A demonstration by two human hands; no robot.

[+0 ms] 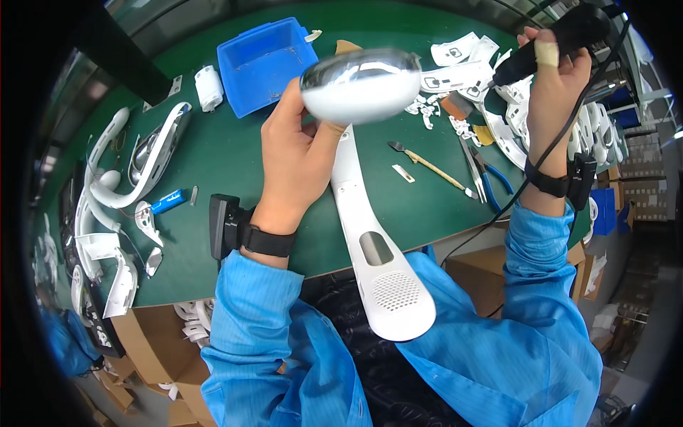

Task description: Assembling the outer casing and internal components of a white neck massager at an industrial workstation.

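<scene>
My left hand (pixel 293 160) is closed round the upper end of a white plastic device (pixel 363 206), just below its oval head (pixel 361 99). The head is part shiny chrome, part white, and slightly blurred. From it a long curved white body slants toward me, past the table's front edge, with a dark oval window and a round-holed grille at its wide lower end. At the upper right, my right hand (pixel 551 92) grips a black corded electric screwdriver (pixel 580 32). Its tip points left and down over a pile of white parts, apart from the device. Tape wraps one finger.
On the green table (pixel 242 164) stands a blue bin (pixel 238 78). Pliers (pixel 494 178), tweezers (pixel 473 167) and a wooden-handled tool (pixel 434 167) lie right of the device. White curved shells (pixel 110 199) and a blue battery (pixel 168 201) lie left. The screwdriver's cord (pixel 548 153) hangs by my right forearm.
</scene>
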